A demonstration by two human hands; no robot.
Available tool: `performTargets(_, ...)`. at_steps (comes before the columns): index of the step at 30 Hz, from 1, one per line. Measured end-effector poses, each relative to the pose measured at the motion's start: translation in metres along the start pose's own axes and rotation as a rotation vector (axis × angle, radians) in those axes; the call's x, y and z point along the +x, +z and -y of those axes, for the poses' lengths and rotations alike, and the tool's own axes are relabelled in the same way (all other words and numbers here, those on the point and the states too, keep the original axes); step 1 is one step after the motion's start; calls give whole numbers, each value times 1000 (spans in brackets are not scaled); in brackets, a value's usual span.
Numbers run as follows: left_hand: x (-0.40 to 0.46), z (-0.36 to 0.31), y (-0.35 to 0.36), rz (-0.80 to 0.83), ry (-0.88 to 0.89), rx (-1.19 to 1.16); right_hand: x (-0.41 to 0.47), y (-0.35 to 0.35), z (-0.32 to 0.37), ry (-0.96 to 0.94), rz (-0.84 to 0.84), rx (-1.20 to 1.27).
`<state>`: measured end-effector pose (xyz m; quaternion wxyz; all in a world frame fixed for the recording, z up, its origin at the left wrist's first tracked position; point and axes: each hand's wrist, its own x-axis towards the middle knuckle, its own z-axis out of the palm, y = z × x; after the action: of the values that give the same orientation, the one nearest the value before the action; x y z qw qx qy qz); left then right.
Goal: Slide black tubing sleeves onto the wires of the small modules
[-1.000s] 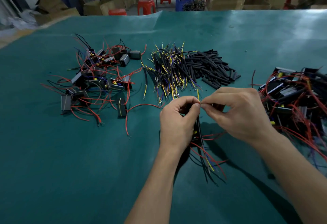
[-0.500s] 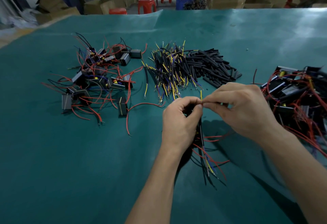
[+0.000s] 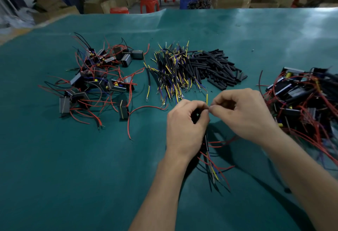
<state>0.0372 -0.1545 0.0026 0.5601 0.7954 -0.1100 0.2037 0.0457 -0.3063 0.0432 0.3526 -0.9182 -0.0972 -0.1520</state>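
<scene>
**Two hands working one yellow wire over the green bench**

The left hand [image 3: 185,124] is curling its fingers round a bundle of wires [image 3: 213,165], red, black and yellow strands hanging out below it toward the near edge of the bench [image 3: 73,176]. The right hand [image 3: 243,113] is pinching a yellow wire [image 3: 207,98] just where the two hands are meeting; its tip is sticking up above the fingertips. Toward the far edge, near the middle, the loose black tubing sleeves [image 3: 217,68] are lying in a heap, touching a pile of sleeved wires [image 3: 173,71]. Small modules [image 3: 102,82] are sprawling toward the left edge, and another heap of modules [image 3: 307,101] is crowding the right edge.
</scene>
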Motion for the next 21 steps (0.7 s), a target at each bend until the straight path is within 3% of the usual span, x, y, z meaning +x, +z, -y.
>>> performTargets(5, -2, -3, 0, 2, 53, 73, 6, 5, -2, 520, 144, 628)
performTargets(8, -2, -3, 1, -9, 45, 74, 5, 7, -2, 608, 168, 788)
performTargets(9, -1, -2, 1, -19, 35, 64, 4, 7, -2, 523, 149, 743)
performTargets(12, 1, 0, 0, -46, -11, 25, 2, 5, -5, 10, -3, 239)
performTargets(14, 2, 2, -1, -35, -48, -8, 0, 4, -6, -243, -86, 40)
performTargets(17, 4, 4, -1, -20, -100, -59, 0, 4, -6, -418, -133, -87)
performTargets(21, 5, 4, -1, -17, -140, -99, 0, 6, -6, -493, -111, -220)
